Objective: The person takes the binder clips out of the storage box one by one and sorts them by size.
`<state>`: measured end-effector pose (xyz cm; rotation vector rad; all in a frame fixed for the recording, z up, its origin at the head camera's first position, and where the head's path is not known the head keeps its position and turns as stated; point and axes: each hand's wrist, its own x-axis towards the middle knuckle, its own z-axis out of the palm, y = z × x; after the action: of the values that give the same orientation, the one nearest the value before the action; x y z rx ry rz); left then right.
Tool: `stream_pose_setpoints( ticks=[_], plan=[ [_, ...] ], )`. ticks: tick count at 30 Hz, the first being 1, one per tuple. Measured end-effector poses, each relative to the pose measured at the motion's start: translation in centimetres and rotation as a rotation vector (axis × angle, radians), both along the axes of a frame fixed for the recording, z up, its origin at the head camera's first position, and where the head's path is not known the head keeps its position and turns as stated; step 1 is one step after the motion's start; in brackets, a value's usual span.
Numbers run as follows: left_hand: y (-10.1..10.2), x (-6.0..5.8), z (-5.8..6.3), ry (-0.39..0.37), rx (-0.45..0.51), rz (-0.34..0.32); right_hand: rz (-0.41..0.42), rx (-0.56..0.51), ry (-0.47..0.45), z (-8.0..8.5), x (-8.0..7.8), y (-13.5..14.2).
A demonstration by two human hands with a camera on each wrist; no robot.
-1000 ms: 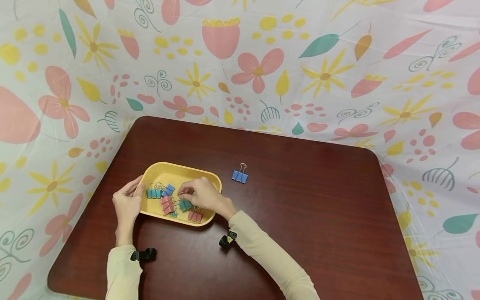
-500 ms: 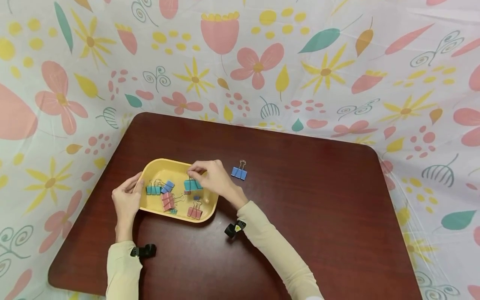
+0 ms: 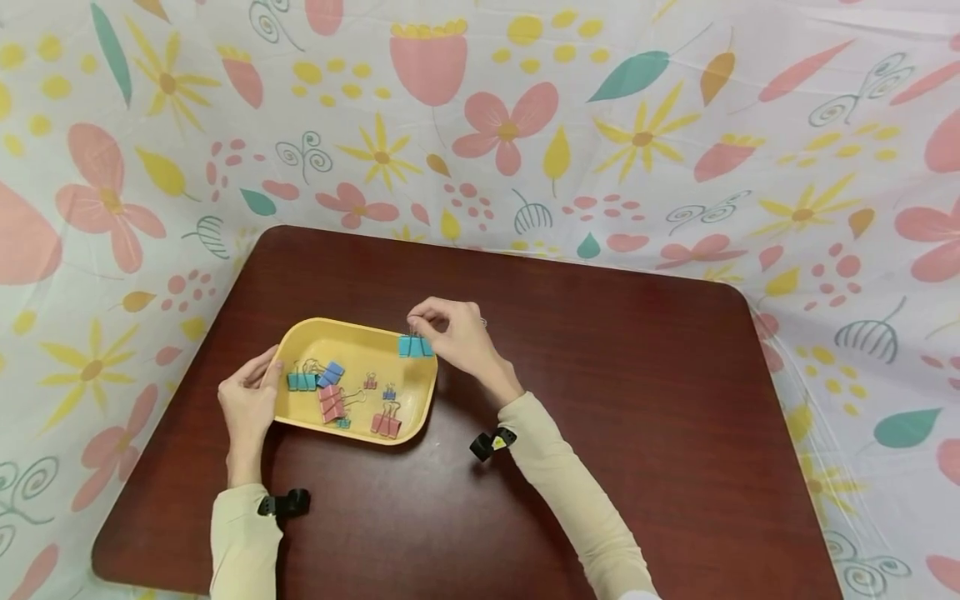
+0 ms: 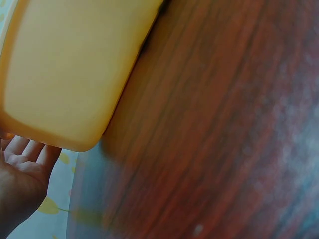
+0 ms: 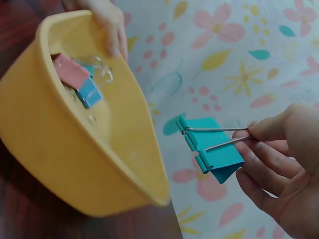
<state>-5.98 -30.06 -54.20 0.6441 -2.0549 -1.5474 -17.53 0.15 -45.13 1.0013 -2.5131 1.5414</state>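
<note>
My right hand pinches a teal binder clip by its wire handle. In the head view the clip shows over the right end of a yellow tray; the right wrist view has it hanging beside the rim, apart from it. My left hand grips the tray's left end, thumb over the rim and fingers outside. Inside lie a smaller teal clip, a blue clip, a large pink clip, another pink clip and several tiny ones.
The dark wooden table carries the tray near its left side. Past my right hand, only a bit of wire handle shows from a clip on the table. A flower-patterned cloth hangs behind the table and at its sides.
My right hand has lifted the large teal clip out of the tray and moved right and away from me. It now covers most of the blue clip on the table. The left hand keeps its hold.
</note>
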Motion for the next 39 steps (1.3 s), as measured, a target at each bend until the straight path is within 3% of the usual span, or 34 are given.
stream_pose_setpoints(
  ticks=[12,24,32,39],
  plan=[
    [0.0,0.5,0.1,-0.004,0.017,0.016,-0.132,-0.020,-0.023,-0.6,-1.5,5.5],
    [0.2,0.4,0.0,0.011,0.034,0.019,-0.287,0.043,-0.043,-3.3,-2.5,11.6],
    [0.1,0.5,0.3,-0.027,0.045,0.027,-0.293,0.084,-0.103,-5.6,-2.7,13.2],
    [0.3,0.2,0.1,-0.013,0.036,0.005,-0.301,0.100,-0.148,-7.4,-2.8,13.6]
  ],
)
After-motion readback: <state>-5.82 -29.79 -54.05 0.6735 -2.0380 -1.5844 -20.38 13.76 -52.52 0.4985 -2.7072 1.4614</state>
